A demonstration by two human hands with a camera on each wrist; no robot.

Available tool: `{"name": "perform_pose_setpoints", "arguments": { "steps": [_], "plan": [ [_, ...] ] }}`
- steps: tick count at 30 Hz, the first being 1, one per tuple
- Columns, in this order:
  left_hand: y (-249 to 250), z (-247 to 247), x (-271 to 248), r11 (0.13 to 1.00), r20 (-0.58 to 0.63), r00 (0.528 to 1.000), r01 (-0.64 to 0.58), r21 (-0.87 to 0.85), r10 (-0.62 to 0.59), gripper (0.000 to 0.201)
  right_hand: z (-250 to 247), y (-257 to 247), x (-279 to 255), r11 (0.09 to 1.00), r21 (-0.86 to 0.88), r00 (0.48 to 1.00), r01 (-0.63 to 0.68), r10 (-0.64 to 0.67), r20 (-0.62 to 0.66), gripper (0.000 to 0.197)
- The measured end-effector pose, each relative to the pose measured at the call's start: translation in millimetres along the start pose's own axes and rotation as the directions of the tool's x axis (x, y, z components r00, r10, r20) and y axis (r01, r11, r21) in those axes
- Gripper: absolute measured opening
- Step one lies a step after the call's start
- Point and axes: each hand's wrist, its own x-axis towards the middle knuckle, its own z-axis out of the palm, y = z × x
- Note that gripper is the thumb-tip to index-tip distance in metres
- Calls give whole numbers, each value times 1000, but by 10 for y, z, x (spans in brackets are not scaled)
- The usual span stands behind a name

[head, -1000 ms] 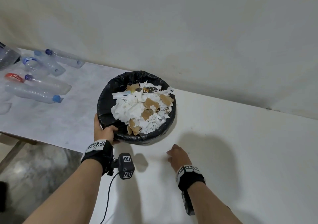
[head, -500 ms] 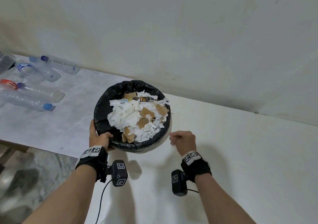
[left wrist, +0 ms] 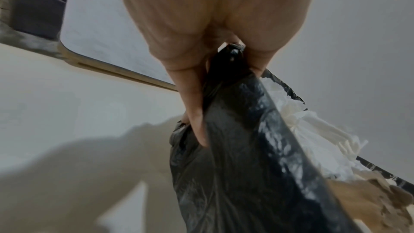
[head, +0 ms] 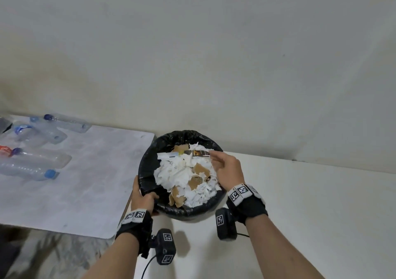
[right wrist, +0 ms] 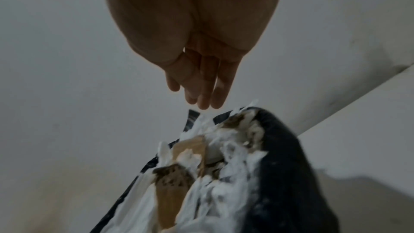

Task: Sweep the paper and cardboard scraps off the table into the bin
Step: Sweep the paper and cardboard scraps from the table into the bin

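Observation:
A round bin lined with a black bag is heaped with white paper scraps and brown cardboard pieces. My left hand grips its near-left rim, thumb over the bag in the left wrist view. My right hand hovers over the bin's right side with fingers straight and together, holding nothing. In the right wrist view the fingertips hang just above the heap of scraps. The bin overlaps the white table's left edge.
A second, marbled table stands to the left with several empty plastic bottles lying at its far left. A pale wall rises behind both tables. Grey floor shows at the lower left.
My right hand rose from the white table top and moved over the bin, its fingers now straight. The bin, held by my left hand, sits farther right and closer in view.

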Motion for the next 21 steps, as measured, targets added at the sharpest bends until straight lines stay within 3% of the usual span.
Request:
{"name": "perform_pose_setpoints", "arguments": {
  "steps": [6, 9, 12, 18, 21],
  "plan": [
    [-134, 394, -95, 997, 66, 998, -10, 78, 5, 95, -896, 522, -416, 983, -35, 953, -180, 165, -256, 34],
    [-265, 736, -195, 993, 136, 991, -15, 115, -1, 95, -1308, 979, -981, 944, -22, 879, -329, 298, -373, 34],
    [-430, 1159, -367, 990, 232, 973, -22, 142, -12, 94, -1627, 1467, -1622, 871, 10, 772, -491, 440, -458, 34],
    [-960, 1956, -929, 972, 383, 921, -27, 233, -67, 98, -2098, 2302, -2782, 665, 4, 575, -747, 649, -498, 32],
    [-1139, 2213, -1179, 961, 421, 899, 0, 277, -121, 96, -2241, 2616, -3174, 536, -50, 510, -842, 764, -394, 42]
  ]
}}
